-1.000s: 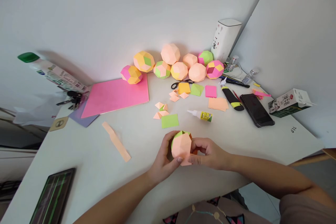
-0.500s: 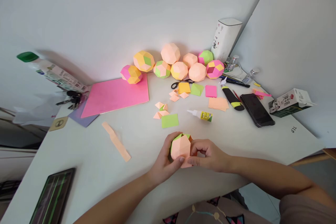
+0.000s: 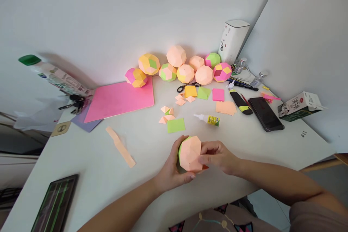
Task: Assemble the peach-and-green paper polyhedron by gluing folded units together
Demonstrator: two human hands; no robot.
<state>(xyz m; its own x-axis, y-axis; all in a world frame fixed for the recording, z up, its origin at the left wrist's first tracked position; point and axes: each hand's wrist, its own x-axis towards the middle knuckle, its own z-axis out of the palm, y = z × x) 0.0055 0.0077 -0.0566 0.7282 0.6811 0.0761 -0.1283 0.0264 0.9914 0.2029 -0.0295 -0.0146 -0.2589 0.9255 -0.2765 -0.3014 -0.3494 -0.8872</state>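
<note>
Filling the curled left grip point(image 3: 170, 171), the paper ball point(image 3: 190, 153) has its right edge pinched by the right grip point(image 3: 222, 157).

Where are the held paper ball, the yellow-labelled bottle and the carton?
Paper ball point(image 3: 190, 154): head view, on its peach faces.
Yellow-labelled bottle point(image 3: 212, 120): head view, on its label.
Carton point(image 3: 299, 106): head view, on its printed side.

At right, a dark phone point(image 3: 266, 114) is being seen near a carton point(image 3: 300, 106), and two glass bottles point(image 3: 260, 79) near a tall white box point(image 3: 235, 40). At left, keys point(image 3: 77, 103) are being seen beside a green-capped bottle point(image 3: 63, 79), while a tablet point(image 3: 56, 203) is being cropped below.
</note>
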